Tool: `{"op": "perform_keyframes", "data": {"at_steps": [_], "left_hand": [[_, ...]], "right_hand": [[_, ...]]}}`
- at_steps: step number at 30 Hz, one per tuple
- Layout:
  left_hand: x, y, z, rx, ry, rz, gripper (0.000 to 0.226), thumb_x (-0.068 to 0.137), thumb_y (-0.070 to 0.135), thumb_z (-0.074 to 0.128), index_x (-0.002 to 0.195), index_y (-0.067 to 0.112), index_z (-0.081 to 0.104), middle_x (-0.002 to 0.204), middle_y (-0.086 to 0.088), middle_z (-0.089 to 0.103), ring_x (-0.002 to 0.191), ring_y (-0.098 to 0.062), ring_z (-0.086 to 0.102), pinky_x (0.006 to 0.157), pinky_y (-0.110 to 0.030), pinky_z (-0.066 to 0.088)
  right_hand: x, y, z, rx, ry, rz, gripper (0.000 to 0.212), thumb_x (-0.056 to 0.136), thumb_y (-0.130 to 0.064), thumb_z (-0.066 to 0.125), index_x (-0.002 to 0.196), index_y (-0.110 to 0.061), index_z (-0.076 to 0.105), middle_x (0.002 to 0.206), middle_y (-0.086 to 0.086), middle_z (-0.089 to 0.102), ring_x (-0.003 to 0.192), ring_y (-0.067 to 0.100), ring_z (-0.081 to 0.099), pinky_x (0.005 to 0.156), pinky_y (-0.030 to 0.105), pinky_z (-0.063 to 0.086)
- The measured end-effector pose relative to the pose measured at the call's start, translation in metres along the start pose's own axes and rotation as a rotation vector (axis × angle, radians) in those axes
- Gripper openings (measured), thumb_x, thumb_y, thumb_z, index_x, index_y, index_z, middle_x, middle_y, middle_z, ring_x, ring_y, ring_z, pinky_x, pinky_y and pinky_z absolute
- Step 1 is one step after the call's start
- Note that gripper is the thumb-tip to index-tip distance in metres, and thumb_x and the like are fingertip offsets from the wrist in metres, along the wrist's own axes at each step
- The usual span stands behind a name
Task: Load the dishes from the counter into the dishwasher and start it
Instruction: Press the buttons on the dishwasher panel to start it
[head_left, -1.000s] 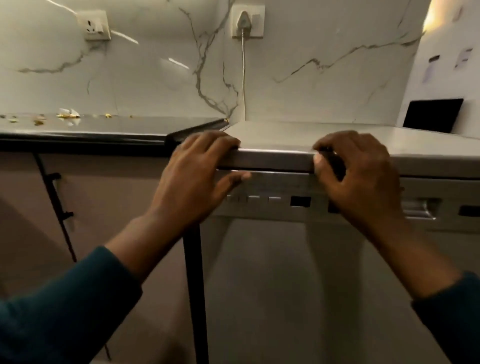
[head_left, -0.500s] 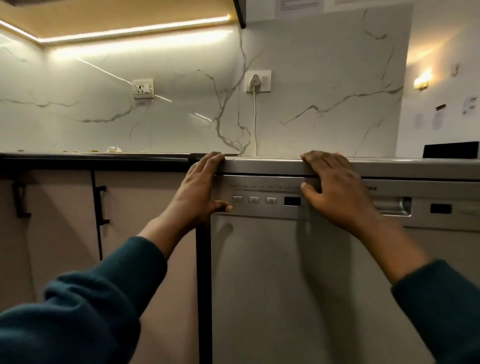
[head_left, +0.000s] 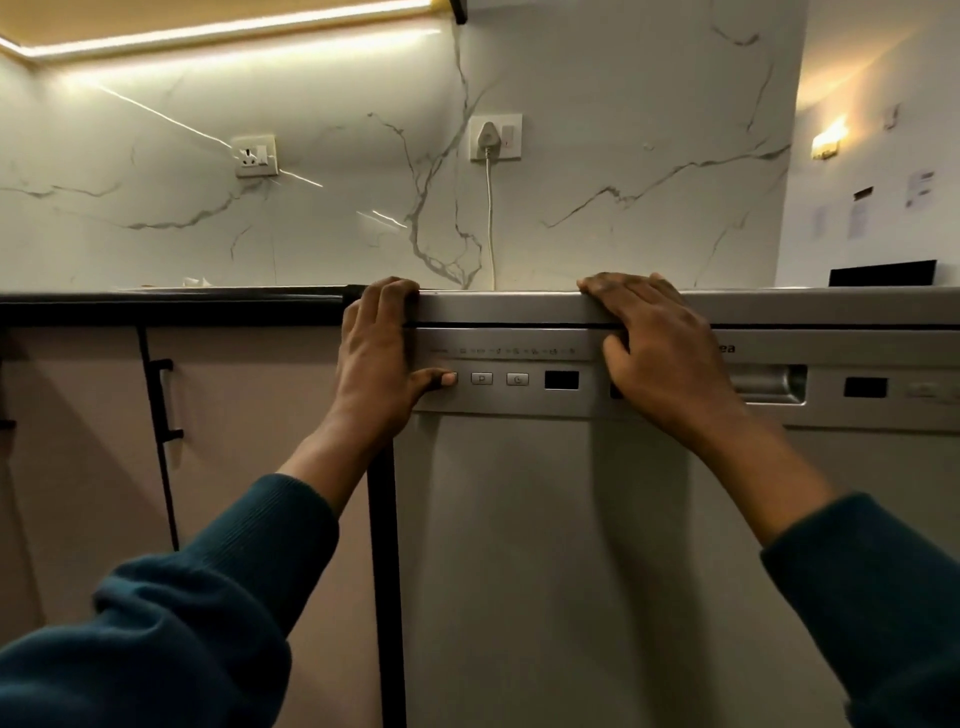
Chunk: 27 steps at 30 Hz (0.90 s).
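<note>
Brushed steel lies under both hands: left hand (head_left: 375, 358) fingers hooked together over the dishwasher (head_left: 545, 545) top edge, thumb on a square button (head_left: 451, 379); right hand (head_left: 662, 353) fingers likewise draped, beside the dark counter (head_left: 171, 304).

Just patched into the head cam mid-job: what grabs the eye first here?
Two hands dominate the centre: the left hand hooks over the top edge of the dishwasher, its thumb on the leftmost panel button, while the right hand drapes over the same edge further right. The door looks shut, with a dark display between the hands. Behind, a white plug sits in a marble-wall socket.
</note>
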<state>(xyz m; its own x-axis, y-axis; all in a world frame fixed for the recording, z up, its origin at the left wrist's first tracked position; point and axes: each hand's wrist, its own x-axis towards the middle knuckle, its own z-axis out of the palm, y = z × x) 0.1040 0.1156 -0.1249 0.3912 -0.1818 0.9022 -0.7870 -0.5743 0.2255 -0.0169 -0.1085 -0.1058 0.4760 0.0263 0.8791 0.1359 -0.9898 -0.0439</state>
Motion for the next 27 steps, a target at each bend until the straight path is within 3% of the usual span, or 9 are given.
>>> {"op": "perform_keyframes", "data": {"at_steps": [6,10,17,27], "left_hand": [[0.001,-0.001,0.005,0.078,0.030,0.020,0.085,0.060,0.030,0.087,0.130,0.018,0.041,0.132,-0.001,0.042,0.119,-0.021,0.036,0.097,-0.031,0.034],[0.003,-0.001,-0.009,0.099,-0.067,0.056,0.088,0.059,0.031,0.088,0.131,0.017,0.041,0.133,-0.003,0.041,0.119,-0.021,0.036,0.098,-0.034,0.036],[0.000,-0.004,-0.024,0.135,-0.221,0.073,0.110,0.053,0.032,0.090,0.144,0.019,0.029,0.148,0.001,0.028,0.137,-0.023,0.024,0.110,-0.042,0.028],[-0.010,-0.007,-0.014,0.212,-0.237,0.081,0.136,0.044,0.036,0.093,0.151,0.017,0.012,0.157,-0.002,0.009,0.142,-0.027,0.013,0.115,-0.047,0.024]], "right_hand": [[0.000,0.005,0.004,0.011,0.020,-0.027,0.052,0.088,-0.002,0.051,0.138,-0.015,0.050,0.140,0.003,0.051,0.132,0.018,0.042,0.113,0.023,0.010],[0.004,0.008,-0.001,-0.026,-0.023,-0.033,0.053,0.090,-0.001,0.049,0.140,-0.018,0.047,0.143,0.000,0.049,0.134,0.016,0.040,0.111,0.020,0.010],[-0.004,0.025,-0.001,-0.086,-0.011,-0.128,0.054,0.090,-0.001,0.051,0.142,-0.014,0.045,0.140,0.006,0.048,0.128,0.021,0.041,0.102,0.027,0.033],[-0.006,0.033,-0.001,-0.034,0.008,-0.142,0.052,0.092,-0.001,0.050,0.142,-0.017,0.046,0.141,0.003,0.048,0.130,0.018,0.041,0.107,0.028,0.032]]}}
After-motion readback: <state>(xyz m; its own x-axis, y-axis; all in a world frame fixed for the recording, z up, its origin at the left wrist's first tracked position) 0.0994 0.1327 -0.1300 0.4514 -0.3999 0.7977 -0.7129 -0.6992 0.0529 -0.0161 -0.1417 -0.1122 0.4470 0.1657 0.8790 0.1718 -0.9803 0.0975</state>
